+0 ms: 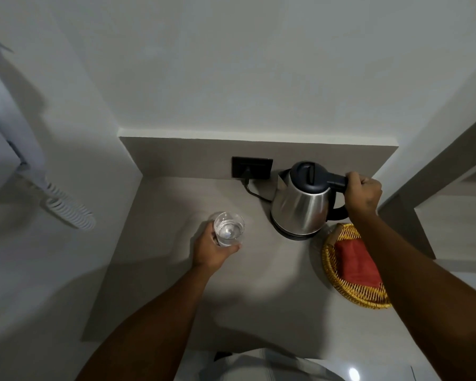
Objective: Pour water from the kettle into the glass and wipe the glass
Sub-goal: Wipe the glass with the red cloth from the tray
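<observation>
A clear glass [228, 228] holding some water stands on the grey counter [162, 243], left of centre. My left hand [213, 248] wraps around its near side. The steel kettle [302, 207] with a dark lid sits upright on its base at the back right, spout toward the left. My right hand [364, 192] is closed around the kettle's black handle. A red cloth [356, 264] lies folded in a woven yellow basket [341, 281] just right of the kettle, partly hidden by my right forearm.
A black wall socket [252, 167] with the kettle's cord plugged in sits on the back panel. A white wall-mounted hair dryer with a coiled cord [69, 213] hangs on the left wall. The counter's right edge drops off beside the basket.
</observation>
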`<state>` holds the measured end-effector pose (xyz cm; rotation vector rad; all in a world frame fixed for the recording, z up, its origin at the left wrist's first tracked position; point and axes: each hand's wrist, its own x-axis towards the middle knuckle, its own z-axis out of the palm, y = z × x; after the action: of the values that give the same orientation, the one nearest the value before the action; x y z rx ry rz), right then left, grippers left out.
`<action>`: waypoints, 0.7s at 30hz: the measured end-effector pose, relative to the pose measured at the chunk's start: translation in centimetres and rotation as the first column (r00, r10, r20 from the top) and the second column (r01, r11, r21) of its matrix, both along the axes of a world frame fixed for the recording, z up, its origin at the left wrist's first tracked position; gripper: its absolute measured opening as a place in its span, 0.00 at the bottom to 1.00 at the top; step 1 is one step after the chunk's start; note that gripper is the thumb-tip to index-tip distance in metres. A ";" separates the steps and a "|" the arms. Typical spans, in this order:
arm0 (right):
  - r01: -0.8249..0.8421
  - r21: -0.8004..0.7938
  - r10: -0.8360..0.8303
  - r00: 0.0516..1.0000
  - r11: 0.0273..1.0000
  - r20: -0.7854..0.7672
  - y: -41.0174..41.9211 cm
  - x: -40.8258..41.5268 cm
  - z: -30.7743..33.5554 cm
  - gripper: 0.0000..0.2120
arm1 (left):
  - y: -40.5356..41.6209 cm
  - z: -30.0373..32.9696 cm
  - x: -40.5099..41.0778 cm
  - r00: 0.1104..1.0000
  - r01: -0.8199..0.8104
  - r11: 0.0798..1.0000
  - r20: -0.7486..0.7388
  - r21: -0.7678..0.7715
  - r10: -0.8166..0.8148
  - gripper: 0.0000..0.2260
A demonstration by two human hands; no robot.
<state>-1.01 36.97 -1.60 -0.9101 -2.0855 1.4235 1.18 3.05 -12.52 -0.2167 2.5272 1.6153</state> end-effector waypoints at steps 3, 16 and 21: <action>-0.027 0.005 0.027 1.000 1.000 0.006 0.7 0.6 -0.7 0.15 | 0.0 -0.1 -0.1 1.000 -0.002 1.000 -0.002 -0.008 0.002 0.36; -0.105 0.334 -0.019 0.936 0.937 0.351 0.2 11.6 -8.1 0.23 | -0.7 -0.1 -0.9 0.989 0.095 0.988 -0.100 -0.120 -0.107 0.37; -0.349 0.373 0.031 0.764 0.860 0.644 -0.1 14.3 -11.0 0.35 | 0.4 0.6 -1.1 0.998 0.022 0.989 -0.056 -0.149 -0.030 0.36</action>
<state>13.29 36.83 -12.59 -1.0592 -2.9219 0.6356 0.09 3.50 -11.90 -0.1531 2.6852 1.4455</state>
